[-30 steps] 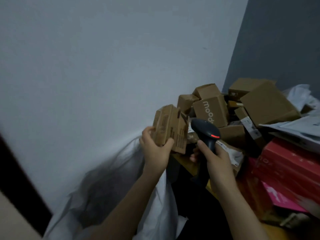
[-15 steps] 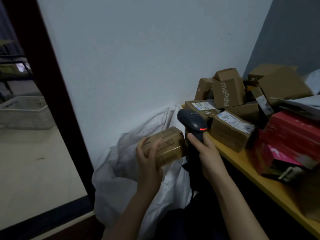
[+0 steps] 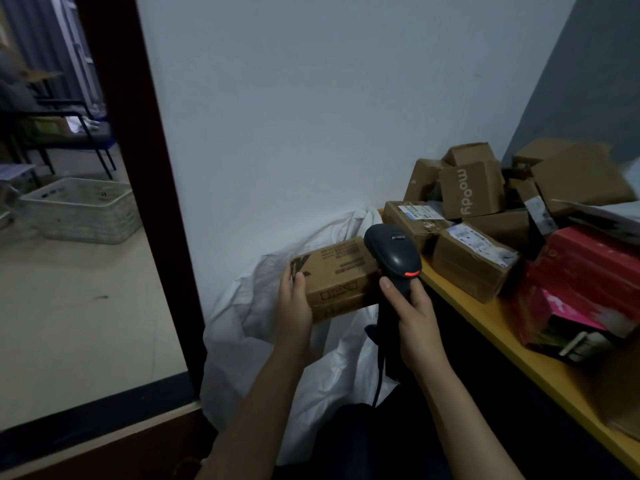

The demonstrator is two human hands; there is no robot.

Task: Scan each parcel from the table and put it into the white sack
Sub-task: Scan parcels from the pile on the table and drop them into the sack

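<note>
Above sack (image 3: 277, 341), parcel (image 3: 337, 278) in left hand (image 3: 294, 306)

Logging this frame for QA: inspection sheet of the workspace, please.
Surface: yellow-topped wooden table, front strip bare.
Job's things: brown cardboard parcel held over the crumpled white sack; dark handheld scanner, red light on.
Clutter: heap of cardboard boxes, red and pink cartons.
Grippers: left hand grips parcel; right hand grips scanner.
Cables: scanner's black cord hangs down.
Surroundings: white wall, dark doorframe, white plastic basket beyond.
</note>
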